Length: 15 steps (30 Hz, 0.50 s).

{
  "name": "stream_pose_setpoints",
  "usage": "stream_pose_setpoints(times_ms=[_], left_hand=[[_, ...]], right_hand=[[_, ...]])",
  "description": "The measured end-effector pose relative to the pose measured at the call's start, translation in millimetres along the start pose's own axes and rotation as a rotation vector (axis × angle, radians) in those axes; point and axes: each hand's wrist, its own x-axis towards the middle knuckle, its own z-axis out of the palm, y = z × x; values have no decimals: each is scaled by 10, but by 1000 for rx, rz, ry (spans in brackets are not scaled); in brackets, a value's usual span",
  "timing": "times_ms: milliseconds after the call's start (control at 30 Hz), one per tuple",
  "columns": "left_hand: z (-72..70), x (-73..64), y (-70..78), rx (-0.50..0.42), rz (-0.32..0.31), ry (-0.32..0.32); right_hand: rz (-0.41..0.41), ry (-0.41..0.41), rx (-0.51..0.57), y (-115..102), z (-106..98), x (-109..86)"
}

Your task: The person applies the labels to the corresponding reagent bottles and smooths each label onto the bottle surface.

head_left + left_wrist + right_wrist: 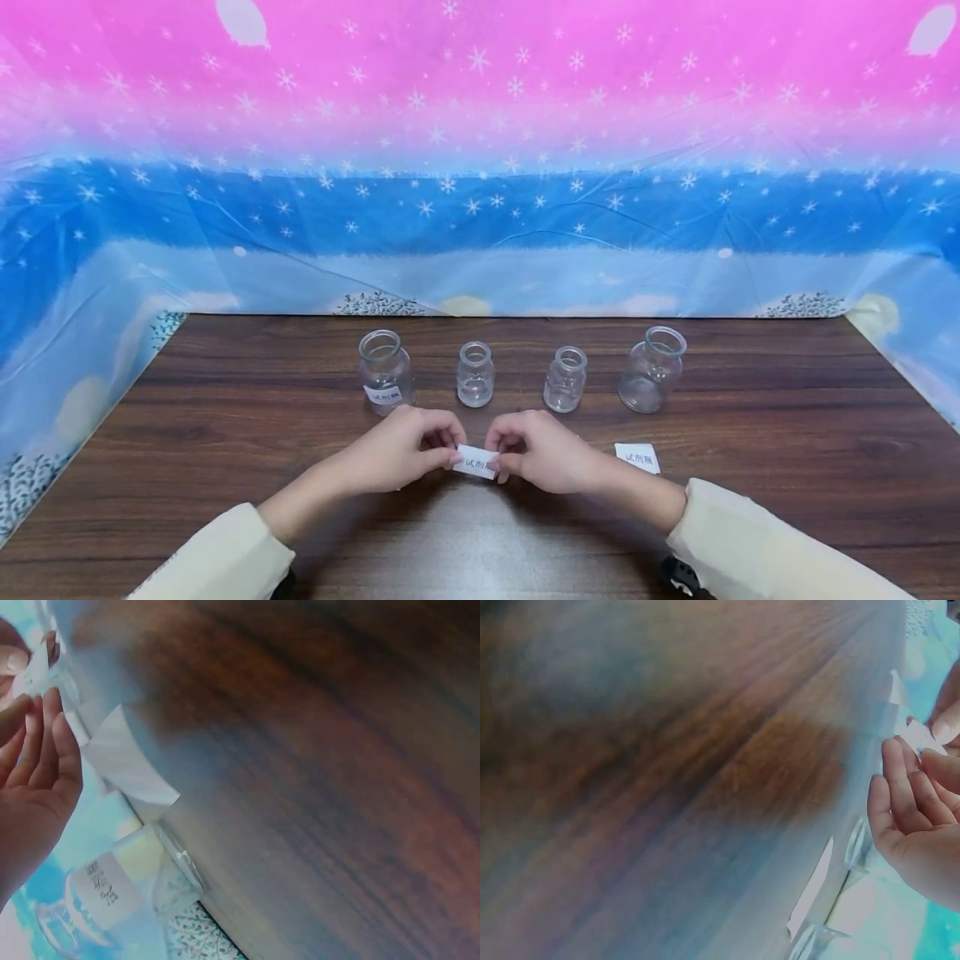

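Note:
Between both hands, above the table's middle, is a small white label (474,463) printed with dark characters. My left hand (403,451) pinches its left end between thumb and fingers. At the other end, my right hand (550,452) pinches it the same way. Beyond the left hand stands a large clear glass jar (386,375) bearing a similar label (384,396) on its front. Two small glass bottles (476,385) stand beyond the hands, side by side. In the left wrist view, a curled piece of white paper (131,761) lies near the left hand.
A second large glass jar (647,379), with no label showing, stands at the right end of the row. Another printed label (637,457) lies on the wooden table (787,417) by the right forearm. A snowflake-patterned cloth (480,208) hangs along the table's back edge.

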Motion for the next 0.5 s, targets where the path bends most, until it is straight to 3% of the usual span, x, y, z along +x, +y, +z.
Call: stream_pose_setpoints(times_ms=[233,500], left_hand=[[-20,-4,4,-81,-54,-60],[-56,-11,31,-166,-79,-51]], right_hand=[[13,28,93,-21,-76,-62],[16,53,161,-31,-126,-64]])
